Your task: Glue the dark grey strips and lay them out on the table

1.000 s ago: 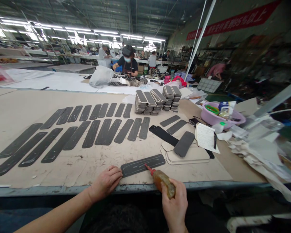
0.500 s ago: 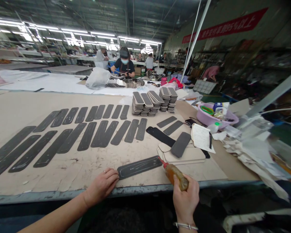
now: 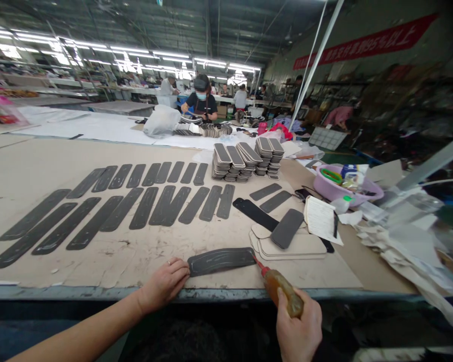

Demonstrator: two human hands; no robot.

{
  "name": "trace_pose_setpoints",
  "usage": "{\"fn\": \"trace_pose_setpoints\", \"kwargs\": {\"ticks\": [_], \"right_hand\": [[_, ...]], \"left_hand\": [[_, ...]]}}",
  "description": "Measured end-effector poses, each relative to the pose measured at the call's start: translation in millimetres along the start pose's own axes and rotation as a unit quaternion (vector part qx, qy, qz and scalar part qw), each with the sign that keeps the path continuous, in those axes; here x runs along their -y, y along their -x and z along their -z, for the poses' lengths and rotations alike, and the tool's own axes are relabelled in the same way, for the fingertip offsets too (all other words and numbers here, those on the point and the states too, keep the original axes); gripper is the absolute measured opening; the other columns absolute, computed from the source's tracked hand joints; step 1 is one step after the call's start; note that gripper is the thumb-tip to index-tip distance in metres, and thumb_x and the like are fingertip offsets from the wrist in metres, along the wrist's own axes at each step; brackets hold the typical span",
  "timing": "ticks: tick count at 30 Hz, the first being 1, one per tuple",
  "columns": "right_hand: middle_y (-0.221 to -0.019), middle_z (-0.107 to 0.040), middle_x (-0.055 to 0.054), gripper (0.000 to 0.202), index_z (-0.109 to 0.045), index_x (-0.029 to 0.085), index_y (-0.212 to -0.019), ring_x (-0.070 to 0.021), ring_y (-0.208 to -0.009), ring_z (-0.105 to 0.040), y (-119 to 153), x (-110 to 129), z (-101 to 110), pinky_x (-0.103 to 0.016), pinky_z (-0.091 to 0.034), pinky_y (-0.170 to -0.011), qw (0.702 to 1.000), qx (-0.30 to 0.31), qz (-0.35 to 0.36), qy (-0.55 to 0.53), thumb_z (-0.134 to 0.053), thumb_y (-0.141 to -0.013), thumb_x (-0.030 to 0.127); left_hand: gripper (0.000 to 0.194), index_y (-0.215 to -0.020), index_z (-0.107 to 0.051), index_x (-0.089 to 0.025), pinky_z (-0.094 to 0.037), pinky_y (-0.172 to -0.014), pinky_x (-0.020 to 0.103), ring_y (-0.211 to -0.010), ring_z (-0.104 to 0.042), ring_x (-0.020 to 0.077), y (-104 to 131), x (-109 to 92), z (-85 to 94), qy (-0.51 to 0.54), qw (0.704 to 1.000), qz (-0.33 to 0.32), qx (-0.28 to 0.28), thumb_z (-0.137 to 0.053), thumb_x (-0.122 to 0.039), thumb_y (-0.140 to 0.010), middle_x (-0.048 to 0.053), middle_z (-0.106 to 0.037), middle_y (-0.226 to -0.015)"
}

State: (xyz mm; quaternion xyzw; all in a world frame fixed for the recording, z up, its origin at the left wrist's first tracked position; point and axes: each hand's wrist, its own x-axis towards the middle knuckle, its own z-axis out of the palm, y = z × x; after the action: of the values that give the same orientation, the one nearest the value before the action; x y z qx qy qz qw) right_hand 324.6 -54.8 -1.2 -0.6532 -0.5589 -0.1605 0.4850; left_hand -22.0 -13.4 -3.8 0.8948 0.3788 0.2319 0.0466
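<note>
My right hand [image 3: 301, 324] is wrapped round a squeeze bottle [image 3: 281, 291] of amber liquid with a red nozzle. The nozzle tip is at the right end of a dark grey strip [image 3: 222, 260] with rounded corners, near the table's front edge. Shiny wet-looking lines run along the strip's top. At its left end, the closed fingers of my left hand [image 3: 168, 281] grip it. The strip bows upward in the middle. Beyond it, similar dark strips [image 3: 143, 207] lie in two slanted rows, many bearing shiny streaks.
Stacked grey pieces with pale edges [image 3: 237, 163] stand behind the rows. To the right are beige panels [image 3: 294, 246], a loose grey piece [image 3: 287, 229], a notebook [image 3: 319, 216] and a purple basin [image 3: 362, 193]. A co-worker [image 3: 201, 103] sits across the table. A metal pole [image 3: 317, 65] rises at right.
The strip under my hands was flat and now arches, its left end held by my left hand. The nozzle stays at its right end. The whole view has shifted slightly.
</note>
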Motion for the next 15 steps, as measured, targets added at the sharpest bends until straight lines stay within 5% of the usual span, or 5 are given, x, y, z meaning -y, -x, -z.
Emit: {"fn": "trace_pose_setpoints", "kwargs": {"ticks": [4,10,15], "right_hand": [[-0.082,-0.06,-0.008,0.033,-0.06,0.016,-0.093,-0.022,-0.075,-0.057,3,6,0,-0.035,-0.048,-0.073,1.0,0.006,-0.013,-0.024,-0.062,-0.085,0.047],[-0.08,-0.062,-0.009,0.04,-0.064,0.016,-0.09,-0.0253,-0.072,-0.057,8,0,1,-0.038,-0.047,-0.067,0.984,0.012,-0.17,-0.047,-0.066,-0.077,0.054],[-0.068,-0.059,-0.006,0.039,-0.065,0.014,-0.09,-0.024,-0.062,-0.055,9,-13,8,-0.036,-0.045,-0.058,0.97,0.019,-0.223,-0.094,-0.069,-0.074,0.049]], "left_hand": [[0.02,-0.091,-0.059,-0.016,-0.047,-0.083,0.033,-0.085,-0.054,0.0176,-1,-2,2.2,0.006,1.0,0.005,0.001,-0.04,-0.012,-0.094,0.007,-0.062,-0.091],[0.019,-0.087,-0.059,-0.015,-0.046,-0.08,0.032,-0.083,-0.053,0.0176,-1,-2,1.4,0.006,1.0,0.012,-0.001,-0.04,-0.012,-0.092,0.007,-0.06,-0.088],[0.019,-0.087,-0.059,-0.015,-0.046,-0.082,0.033,-0.084,-0.052,0.0181,1,-1,-1.1,0.005,1.0,0.011,-0.005,-0.041,-0.012,-0.092,0.007,-0.06,-0.089]]}}
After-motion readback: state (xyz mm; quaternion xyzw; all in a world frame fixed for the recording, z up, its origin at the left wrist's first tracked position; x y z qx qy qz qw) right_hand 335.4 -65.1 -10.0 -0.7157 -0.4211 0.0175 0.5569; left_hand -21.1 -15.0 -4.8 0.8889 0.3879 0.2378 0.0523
